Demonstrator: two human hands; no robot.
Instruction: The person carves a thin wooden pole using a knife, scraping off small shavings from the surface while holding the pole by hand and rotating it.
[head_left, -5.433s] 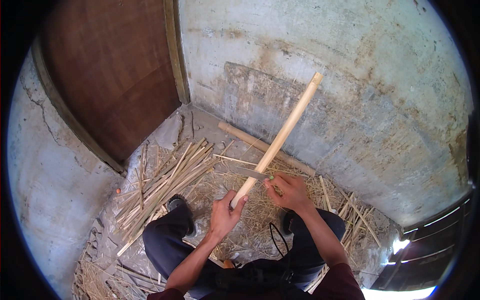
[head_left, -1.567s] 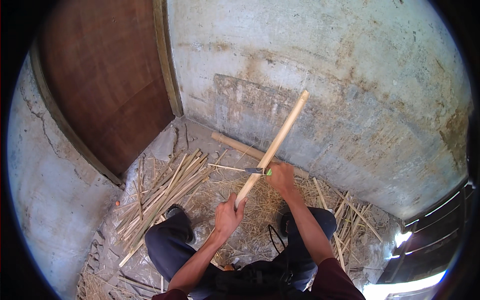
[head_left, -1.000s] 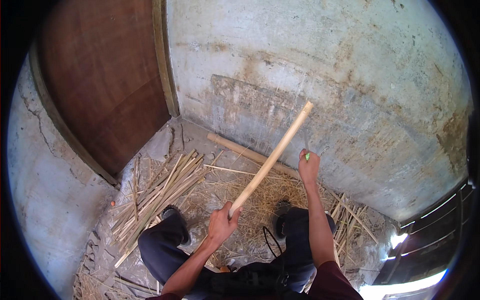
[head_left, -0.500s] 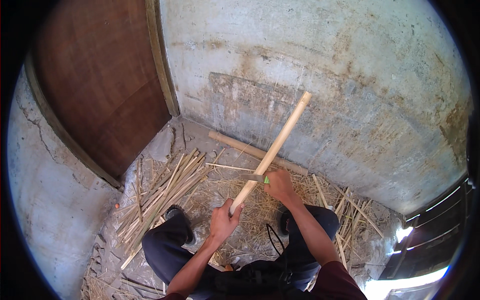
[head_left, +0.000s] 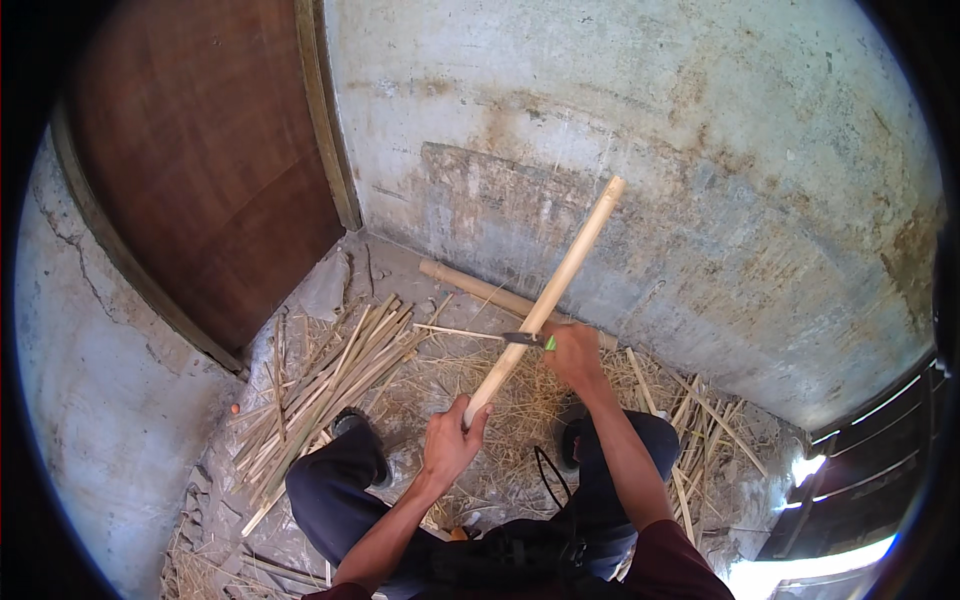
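The left hand [head_left: 452,445] has its fingers pinched round the near end of a pale stick [head_left: 572,262], which slants toward one o'clock. The right hand [head_left: 578,360] wraps its fingers round a knife [head_left: 520,339], blade crossing the stick toward nine. Strips [head_left: 335,385] lie at ten o'clock from the left hand.

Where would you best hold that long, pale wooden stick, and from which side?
Probably by the lower end of the long, pale wooden stick, coming from the near side, where the bare left hand grips: it slants up and away, bringing that end nearest, and the grey-bladed, green-handled knife crosses it higher up.
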